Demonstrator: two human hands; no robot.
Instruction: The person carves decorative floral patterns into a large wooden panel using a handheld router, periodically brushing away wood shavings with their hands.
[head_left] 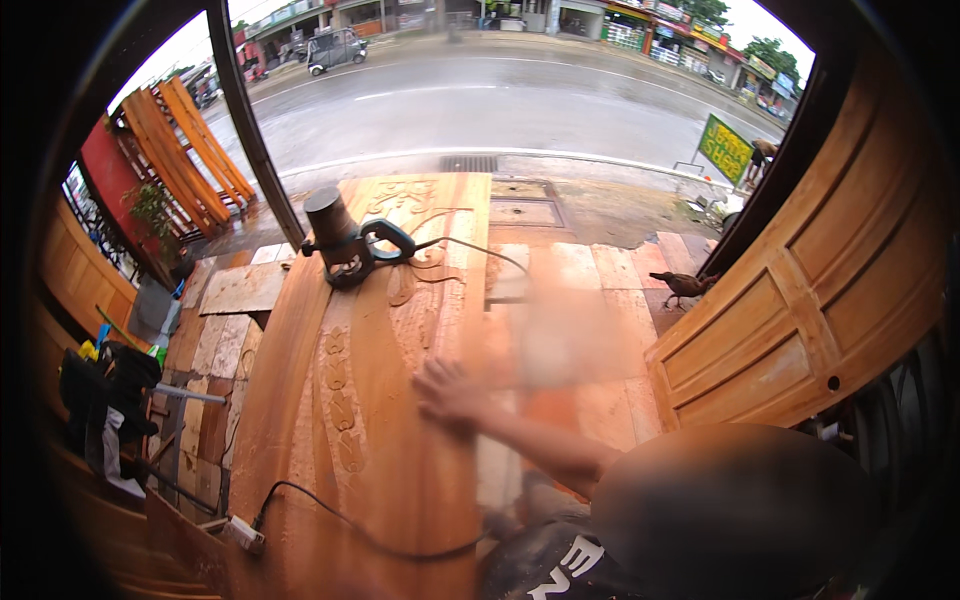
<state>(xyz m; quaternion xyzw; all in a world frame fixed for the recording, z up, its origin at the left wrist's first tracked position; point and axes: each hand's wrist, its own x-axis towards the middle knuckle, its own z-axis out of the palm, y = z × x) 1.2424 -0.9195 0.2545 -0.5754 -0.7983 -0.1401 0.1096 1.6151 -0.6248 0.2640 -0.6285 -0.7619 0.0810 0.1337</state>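
Neither of my own hands shows in the head view. Before me a long wooden panel (390,480) lies flat, carved with a scroll pattern at its far end and a chain-like pattern along its left part. A blue and black router (350,250) with a grey cylindrical top stands upright on the panel's far left part, no hand on it, a cord trailing from it to the right. Another person's bare hand (445,393) rests on the panel's right edge, fingers spread. That person's arm comes from the lower right, beside a dark shirt (545,565).
A white plug (245,535) on a black cord lies at the panel's near left. At right leans a panelled wooden door (780,300), with a dark bird (683,285) beside it. Black bags (105,395) sit at left. Beyond the tiled floor (610,270) runs a road (520,95).
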